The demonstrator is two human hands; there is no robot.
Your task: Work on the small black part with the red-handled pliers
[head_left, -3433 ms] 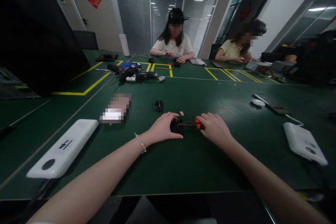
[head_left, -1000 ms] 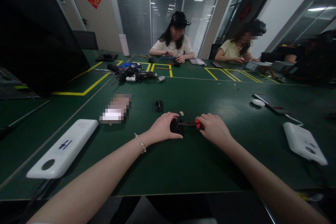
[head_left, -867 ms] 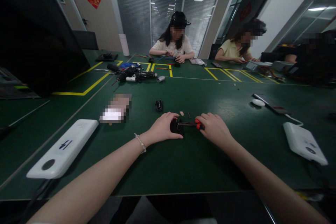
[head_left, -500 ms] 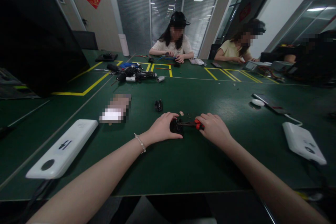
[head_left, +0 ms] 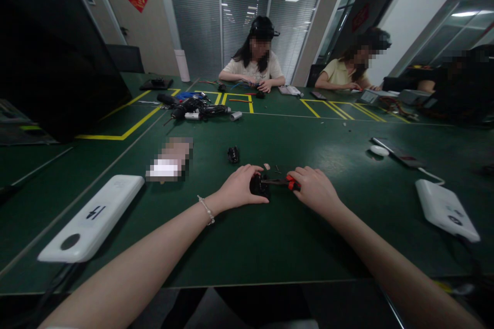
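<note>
While left hand [head_left: 236, 187] brackets black part [head_left: 258, 190], right hand [head_left: 314, 186] holds pliers [head_left: 292, 183] opposite.

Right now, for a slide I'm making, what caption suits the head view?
Left hand steadies a small black part while the right hand works red-handled pliers into it.

Pale bottle [head_left: 182, 66] upright; white disc [head_left: 378, 150] near phone [head_left: 403, 157].

A small black part [head_left: 259, 189], partly hidden, sits on a green table [head_left: 289, 236]. Pliers [head_left: 275, 182] with red-and-black handles and slim, dark jaws extend sideways above the tabletop, tips meeting the part's interior; whether the jaws are closed is too small to tell.
</note>
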